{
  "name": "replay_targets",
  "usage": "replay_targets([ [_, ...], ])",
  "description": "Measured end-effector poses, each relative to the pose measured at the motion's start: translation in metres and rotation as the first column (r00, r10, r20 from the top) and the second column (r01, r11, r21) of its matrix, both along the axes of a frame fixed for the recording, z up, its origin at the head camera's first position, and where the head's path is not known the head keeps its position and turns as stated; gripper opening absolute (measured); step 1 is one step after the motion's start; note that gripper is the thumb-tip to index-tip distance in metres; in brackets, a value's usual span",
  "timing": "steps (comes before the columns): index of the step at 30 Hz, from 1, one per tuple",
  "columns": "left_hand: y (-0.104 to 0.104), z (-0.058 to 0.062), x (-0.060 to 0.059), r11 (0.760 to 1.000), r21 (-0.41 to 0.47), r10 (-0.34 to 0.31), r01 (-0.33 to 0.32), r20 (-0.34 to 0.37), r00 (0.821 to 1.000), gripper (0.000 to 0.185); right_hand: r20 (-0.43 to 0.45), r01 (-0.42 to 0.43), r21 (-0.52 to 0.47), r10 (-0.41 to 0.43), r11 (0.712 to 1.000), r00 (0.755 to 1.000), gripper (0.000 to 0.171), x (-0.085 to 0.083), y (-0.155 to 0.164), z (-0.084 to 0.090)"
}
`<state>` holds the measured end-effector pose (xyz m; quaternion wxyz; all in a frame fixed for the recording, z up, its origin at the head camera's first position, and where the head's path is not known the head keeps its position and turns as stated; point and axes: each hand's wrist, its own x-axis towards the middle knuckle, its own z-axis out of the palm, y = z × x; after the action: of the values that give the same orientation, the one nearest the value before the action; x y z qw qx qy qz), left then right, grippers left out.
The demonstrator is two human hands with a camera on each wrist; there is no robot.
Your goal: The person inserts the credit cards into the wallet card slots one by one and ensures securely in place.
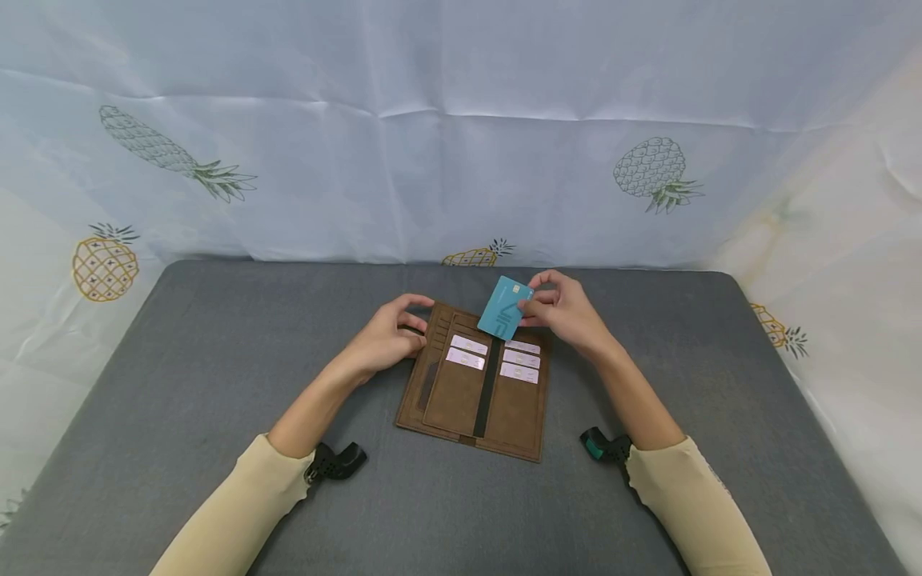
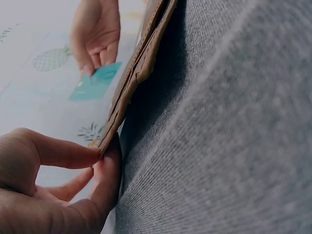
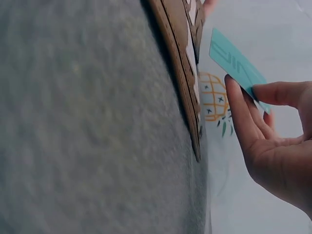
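A brown wallet (image 1: 455, 404) lies opened out on the grey table, turned slightly. Two pale pink cards (image 1: 465, 358) show in its left slots and three pale pink cards (image 1: 520, 373) in its right ones. My left hand (image 1: 387, 336) pinches the wallet's left edge between thumb and fingers, plain in the left wrist view at the wallet edge (image 2: 127, 90). Above the wallet's far edge, my right hand (image 1: 565, 310) holds a teal bank card (image 1: 502, 308) by its right side, tilted. The right wrist view shows thumb and fingers pinching the card (image 3: 236, 61), raised off the wallet.
Grey cloth covers the table (image 1: 252, 336). A white curtain (image 1: 403, 184) with pineapple prints hangs behind it and along both sides. Black wrist devices (image 1: 337, 462) sit at both sleeve cuffs, close to the tabletop.
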<state>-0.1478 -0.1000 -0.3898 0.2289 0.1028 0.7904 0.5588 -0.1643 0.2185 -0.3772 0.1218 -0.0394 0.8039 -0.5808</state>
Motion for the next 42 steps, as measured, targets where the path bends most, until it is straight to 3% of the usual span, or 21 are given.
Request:
replay_targets([
  [26, 0.004, 0.0, 0.002, 0.999, 0.012, -0.031, 0.031, 0.003, 1.0, 0.062, 0.066, -0.137, -0.004, 0.137, 0.991, 0.988, 0.029, 0.005, -0.01, -0.004],
  [38, 0.004, -0.003, 0.001, 0.999, 0.007, -0.036, 0.036, 0.019, 0.999, 0.063, 0.033, -0.29, 0.055, 0.289, 0.955, 0.957, 0.025, 0.006, -0.012, -0.009],
  [42, 0.005, -0.004, 0.001, 0.999, 0.006, -0.035, 0.035, 0.015, 0.999, 0.063, 0.026, -0.357, 0.106, 0.357, 0.928, 0.934, 0.021, 0.008, -0.014, -0.008],
])
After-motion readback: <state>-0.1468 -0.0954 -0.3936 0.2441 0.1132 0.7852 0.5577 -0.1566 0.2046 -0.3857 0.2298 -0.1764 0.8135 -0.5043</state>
